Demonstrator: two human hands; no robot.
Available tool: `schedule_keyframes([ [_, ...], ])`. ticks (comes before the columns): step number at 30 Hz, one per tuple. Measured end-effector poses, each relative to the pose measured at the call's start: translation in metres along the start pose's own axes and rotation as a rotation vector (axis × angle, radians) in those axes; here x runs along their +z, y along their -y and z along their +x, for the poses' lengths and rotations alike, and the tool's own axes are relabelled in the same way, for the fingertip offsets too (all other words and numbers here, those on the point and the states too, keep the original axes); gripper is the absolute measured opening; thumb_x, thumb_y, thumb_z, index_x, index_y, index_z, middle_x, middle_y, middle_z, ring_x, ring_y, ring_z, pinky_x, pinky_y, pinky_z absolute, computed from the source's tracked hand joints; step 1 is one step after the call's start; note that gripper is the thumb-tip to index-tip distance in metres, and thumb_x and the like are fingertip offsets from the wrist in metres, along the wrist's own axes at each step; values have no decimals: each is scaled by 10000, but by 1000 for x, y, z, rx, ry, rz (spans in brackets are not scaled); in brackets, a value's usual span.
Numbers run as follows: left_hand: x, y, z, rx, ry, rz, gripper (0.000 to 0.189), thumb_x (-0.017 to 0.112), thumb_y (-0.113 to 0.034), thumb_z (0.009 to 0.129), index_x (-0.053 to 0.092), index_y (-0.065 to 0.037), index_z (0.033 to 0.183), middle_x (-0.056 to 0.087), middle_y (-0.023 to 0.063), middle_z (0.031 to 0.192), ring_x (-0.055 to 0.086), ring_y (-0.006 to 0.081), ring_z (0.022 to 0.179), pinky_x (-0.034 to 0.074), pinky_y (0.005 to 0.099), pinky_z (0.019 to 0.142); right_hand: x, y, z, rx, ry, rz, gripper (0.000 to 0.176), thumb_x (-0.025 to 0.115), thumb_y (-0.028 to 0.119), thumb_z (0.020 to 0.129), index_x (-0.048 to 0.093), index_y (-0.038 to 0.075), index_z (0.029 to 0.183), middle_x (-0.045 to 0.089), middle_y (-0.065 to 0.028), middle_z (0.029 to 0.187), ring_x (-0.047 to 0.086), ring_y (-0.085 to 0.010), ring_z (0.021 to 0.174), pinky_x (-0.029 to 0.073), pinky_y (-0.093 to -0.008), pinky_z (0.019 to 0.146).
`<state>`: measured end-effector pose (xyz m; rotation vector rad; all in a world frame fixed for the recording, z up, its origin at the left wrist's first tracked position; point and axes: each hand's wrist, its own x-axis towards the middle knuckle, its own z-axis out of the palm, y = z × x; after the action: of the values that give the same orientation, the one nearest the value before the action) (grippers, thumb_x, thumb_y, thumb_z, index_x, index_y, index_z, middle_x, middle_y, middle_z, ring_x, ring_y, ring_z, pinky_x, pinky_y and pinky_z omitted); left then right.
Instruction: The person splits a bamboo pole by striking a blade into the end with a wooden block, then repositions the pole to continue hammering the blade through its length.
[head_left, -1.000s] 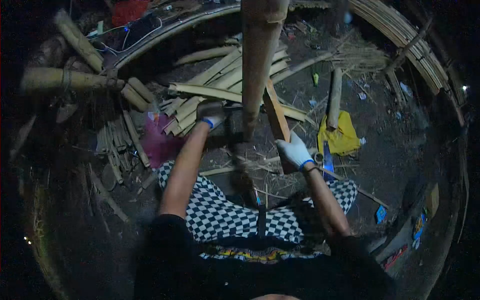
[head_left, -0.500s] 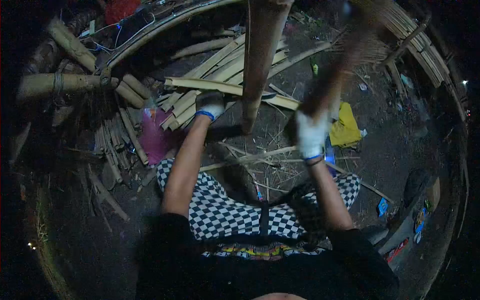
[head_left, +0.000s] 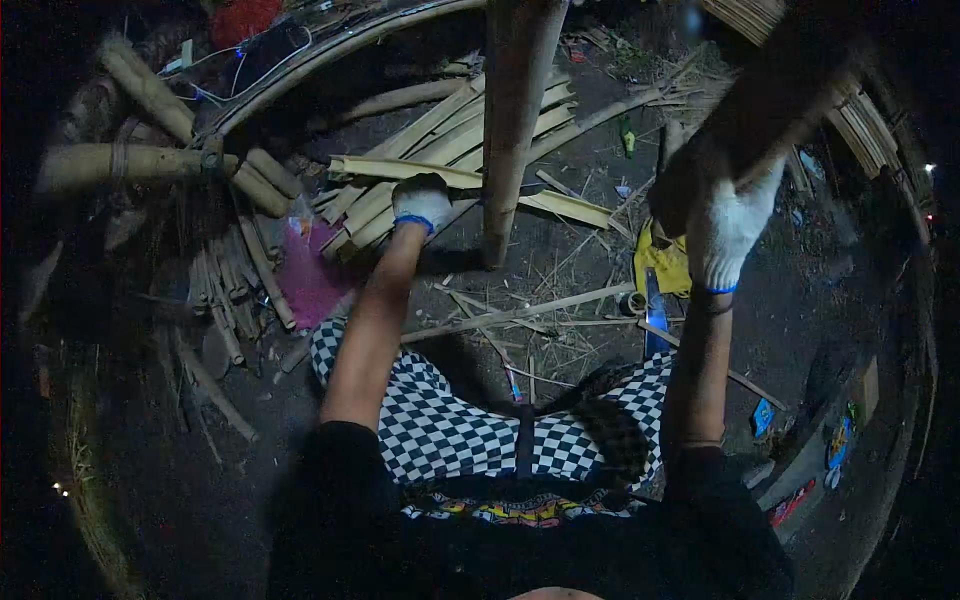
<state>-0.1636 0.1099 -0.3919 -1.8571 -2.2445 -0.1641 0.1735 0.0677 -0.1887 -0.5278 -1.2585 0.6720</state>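
Observation:
My left hand [head_left: 420,203], in a white glove with dark fingers, is closed round a dark, narrow, blade-like tool [head_left: 466,192]. That tool reaches right toward a thick upright bamboo pole [head_left: 512,130]; their exact contact is unclear. Just above the hand lies a pale split bamboo strip [head_left: 400,168]. On the right, my gloved right hand [head_left: 738,222] is raised and wrapped round a thick, dark, blurred piece of wood or bamboo [head_left: 745,125], which slants to the upper right.
Split bamboo strips [head_left: 440,140] lie behind the pole. A yellow cloth [head_left: 662,262] and a blue-bladed tool [head_left: 654,310] are near the right knee. A pink bag [head_left: 308,265] and bundled sticks [head_left: 222,290] lie left. Bamboo poles [head_left: 140,163] stick out at the far left.
My right hand has moved right and upward with the dark piece, uncovering more of the yellow cloth. My left hand and the upright pole have barely moved.

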Motion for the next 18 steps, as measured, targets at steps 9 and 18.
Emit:
schedule_keyframes([
  [9,-41,-16,1,-13,48,-12,590,613,-609,749,702,-81,997,686,161,998,665,324,895,527,426,763,-42,-178,-164,774,626,-624,526,623,373,825,542,-13,1172,648,-226,1000,620,-362,935,464,-414,827],
  [18,-47,0,-3,19,344,-73,524,664,-476,709,692,-59,1025,668,197,1049,649,353,963,520,427,823,-36,-46,-177,648,323,-617,439,686,289,808,528,7,1104,639,-227,916,639,-391,887,499,-398,763],
])
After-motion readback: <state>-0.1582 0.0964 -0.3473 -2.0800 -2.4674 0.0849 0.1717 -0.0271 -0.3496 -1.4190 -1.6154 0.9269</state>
